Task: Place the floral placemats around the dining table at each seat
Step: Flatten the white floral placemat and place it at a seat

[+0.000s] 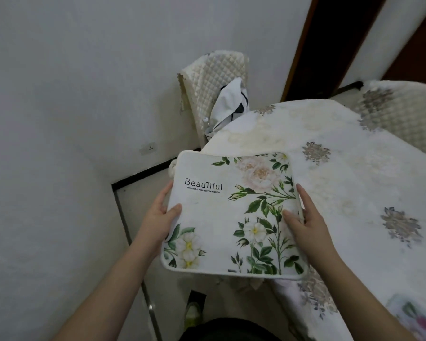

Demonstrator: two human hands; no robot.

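A white floral placemat printed with "Beautiful" and green leaves is held flat in front of me, over the near left edge of the dining table. My left hand grips its left edge, thumb on top. My right hand grips its right edge, thumb on top and fingers along the side. A second floral placemat lies on the table at the bottom right, partly cut off by the frame.
The table has a white cloth with grey flower motifs. A quilted cream chair with a black-and-white cloth stands at the far end by the wall. Another quilted chair is at the right. Tiled floor lies on the left.
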